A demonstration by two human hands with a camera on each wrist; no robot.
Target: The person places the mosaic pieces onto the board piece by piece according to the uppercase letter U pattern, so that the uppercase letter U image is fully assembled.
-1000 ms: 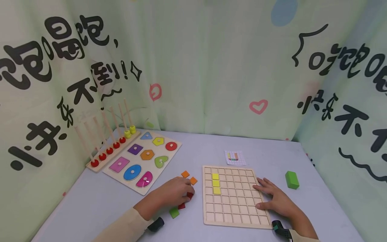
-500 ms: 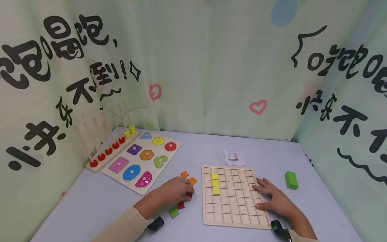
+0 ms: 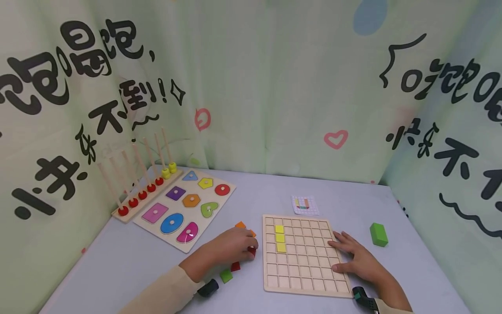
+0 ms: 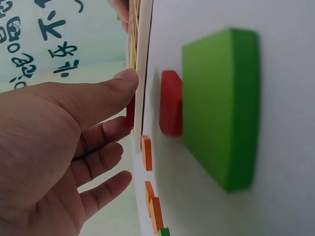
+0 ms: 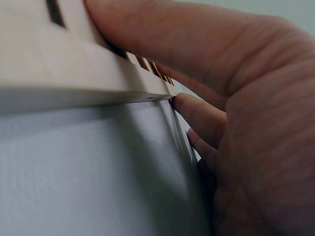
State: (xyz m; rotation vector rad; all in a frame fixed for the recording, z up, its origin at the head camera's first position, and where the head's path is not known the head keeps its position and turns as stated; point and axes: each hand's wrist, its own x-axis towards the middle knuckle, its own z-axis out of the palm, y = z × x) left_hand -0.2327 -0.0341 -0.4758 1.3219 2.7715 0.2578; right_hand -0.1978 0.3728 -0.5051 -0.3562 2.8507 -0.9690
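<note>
Two bare hands are at a wooden grid board [image 3: 310, 258], which lies flat on the tabletop [image 3: 251, 192]. The left hand [image 3: 232, 247] is just left of the board, its thumb and a finger clamped on a red block [image 4: 131, 114]. In the left wrist view its other fingers are spread apart, holding nothing. The right hand [image 3: 354, 258] rests on the board's right edge with its fingers apart; the thumb [image 5: 133, 29] lies over the rim, and other fingers reach along the side.

Three yellow squares [image 3: 280, 238] sit in a line on the board, near its left edge. Left of the board, near the left hand, lie a second red block [image 3: 235, 267], a green block [image 3: 226, 275] and some orange blocks [image 3: 240, 225], partly hidden by the hand in the head view.

Just beyond the board's far edge is a small printed card [image 3: 305, 205]. A larger green brick [image 3: 379, 234] stands to the right of the board. Well to the left of the board are a shape puzzle [image 3: 205, 196] and, farther out, a peg rack [image 3: 157, 190] with red and yellow beads. Behind the board hangs a pale green curtain [image 3: 266, 87].
</note>
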